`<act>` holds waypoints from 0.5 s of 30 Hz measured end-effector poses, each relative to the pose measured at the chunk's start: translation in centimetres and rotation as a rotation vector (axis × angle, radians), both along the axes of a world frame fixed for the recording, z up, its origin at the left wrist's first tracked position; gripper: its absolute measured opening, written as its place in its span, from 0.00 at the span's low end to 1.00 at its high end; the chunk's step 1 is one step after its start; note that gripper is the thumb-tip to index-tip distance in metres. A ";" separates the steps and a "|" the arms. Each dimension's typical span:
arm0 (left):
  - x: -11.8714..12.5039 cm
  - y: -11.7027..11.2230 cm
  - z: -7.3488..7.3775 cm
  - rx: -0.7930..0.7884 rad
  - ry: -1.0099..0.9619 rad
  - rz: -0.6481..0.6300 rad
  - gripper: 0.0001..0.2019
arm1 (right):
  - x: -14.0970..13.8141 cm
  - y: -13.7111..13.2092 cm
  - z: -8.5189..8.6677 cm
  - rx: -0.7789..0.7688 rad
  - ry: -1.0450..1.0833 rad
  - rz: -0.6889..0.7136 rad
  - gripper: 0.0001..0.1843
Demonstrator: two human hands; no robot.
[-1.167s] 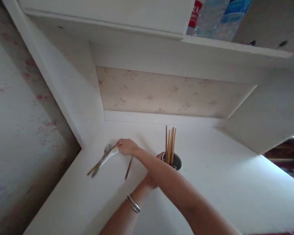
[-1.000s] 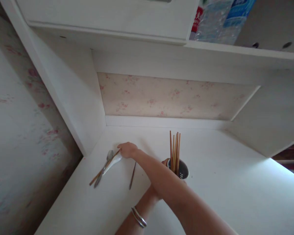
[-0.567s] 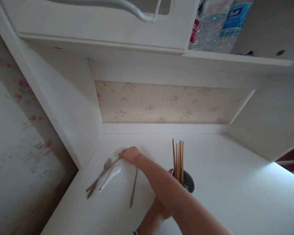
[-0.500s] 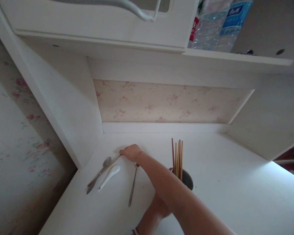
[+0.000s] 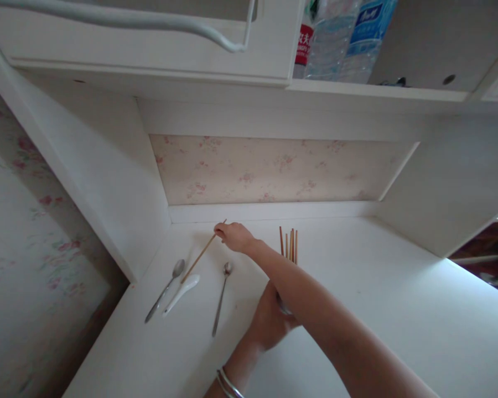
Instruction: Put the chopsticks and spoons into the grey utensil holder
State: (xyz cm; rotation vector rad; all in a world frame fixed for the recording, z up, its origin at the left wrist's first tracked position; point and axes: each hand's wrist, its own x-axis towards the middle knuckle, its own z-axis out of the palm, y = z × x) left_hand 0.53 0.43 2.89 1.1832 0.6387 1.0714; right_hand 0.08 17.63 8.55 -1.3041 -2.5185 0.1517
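Observation:
My right hand point(image 5: 235, 236) reaches across to the back left of the white counter point(image 5: 357, 309) and pinches a wooden chopstick point(image 5: 199, 255), lifted and slanting down to the left. My left hand point(image 5: 269, 323), with bangles on the wrist, is wrapped round a dark cup point(image 5: 283, 305) that my right forearm mostly hides. Several wooden chopsticks point(image 5: 289, 244) stand up out of the cup. On the counter to the left lie a metal spoon point(image 5: 164, 290), a white ceramic spoon point(image 5: 181, 294) and a second metal spoon point(image 5: 221, 297).
A white side panel point(image 5: 108, 177) closes the counter on the left and a flowered back wall point(image 5: 269, 168) stands behind. Overhead is a cabinet door with a curved handle point(image 5: 157, 22), and water bottles point(image 5: 340, 36) stand on an upper shelf.
My right hand has lifted the chopstick off the spoons and drawn it up and to the right. The white spoon was released earlier. The left hand still grips the cup.

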 end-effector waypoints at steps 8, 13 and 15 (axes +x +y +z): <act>0.5 0.2 -1.9 0.077 0.004 -0.024 0.35 | 3.2 -3.8 5.7 0.131 0.805 -0.008 0.10; 0.4 0.2 -2.1 0.047 0.019 -0.034 0.38 | 7.5 -8.1 8.6 0.093 1.327 0.022 0.07; 0.4 0.2 -2.1 0.041 0.027 -0.029 0.39 | 9.6 -10.0 9.1 0.148 1.386 -0.008 0.08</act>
